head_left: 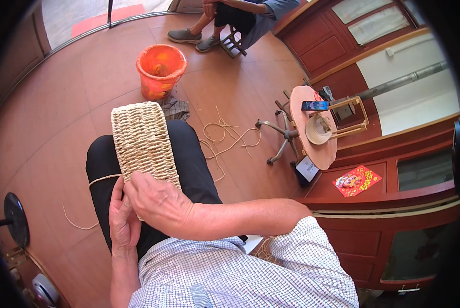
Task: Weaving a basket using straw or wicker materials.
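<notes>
A pale woven straw basket (144, 138), oblong with rounded corners, lies across my dark-trousered thighs. At its near end my two hands meet. My left hand (123, 220) is closed, its fingertips pinching a straw cord (105, 178) by the basket's left edge. From there the cord runs left over my thigh. My right hand (157, 201) crosses over from the right and rests against the near part of the weave, fingers bent into a pinch. What those right fingertips hold is hidden behind the hand.
Loose cord (225, 134) curls on the tiled floor to the right. Ahead stands an orange-red bucket (158, 84) beside a grey cloth. A small round table (320, 149) carries a phone and a container. Another person sits on a folding stool (233, 43) at the far side.
</notes>
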A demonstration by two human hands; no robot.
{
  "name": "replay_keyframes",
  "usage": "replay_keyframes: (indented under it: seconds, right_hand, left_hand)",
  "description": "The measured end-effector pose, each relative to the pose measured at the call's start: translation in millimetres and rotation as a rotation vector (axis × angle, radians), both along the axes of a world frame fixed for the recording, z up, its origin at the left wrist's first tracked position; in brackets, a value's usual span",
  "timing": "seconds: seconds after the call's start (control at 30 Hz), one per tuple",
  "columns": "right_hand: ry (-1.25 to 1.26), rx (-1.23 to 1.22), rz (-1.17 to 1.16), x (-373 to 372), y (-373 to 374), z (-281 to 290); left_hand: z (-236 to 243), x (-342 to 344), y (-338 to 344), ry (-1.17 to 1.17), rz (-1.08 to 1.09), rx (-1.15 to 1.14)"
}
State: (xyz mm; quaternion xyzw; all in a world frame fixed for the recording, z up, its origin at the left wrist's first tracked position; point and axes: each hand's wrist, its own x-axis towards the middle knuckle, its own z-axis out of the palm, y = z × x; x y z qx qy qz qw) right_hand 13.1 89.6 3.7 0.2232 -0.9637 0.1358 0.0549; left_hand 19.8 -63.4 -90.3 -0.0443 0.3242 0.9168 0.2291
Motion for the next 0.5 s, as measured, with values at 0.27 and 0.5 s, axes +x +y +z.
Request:
replay_keyframes:
  seconds: [0.27,0.5]
  right_hand:
    - [0.167,0.051,0.038,-1.2,-4.7,4.5]
    - [0.064,-0.097,0.049,0.9,5.4,-0.3]
  left_hand:
    - [-0.9,-0.7,-5.2,-0.067,-0.031,0.005]
    - [-1.1,-2.0,-2.7,-0.041,-0.034,0.078]
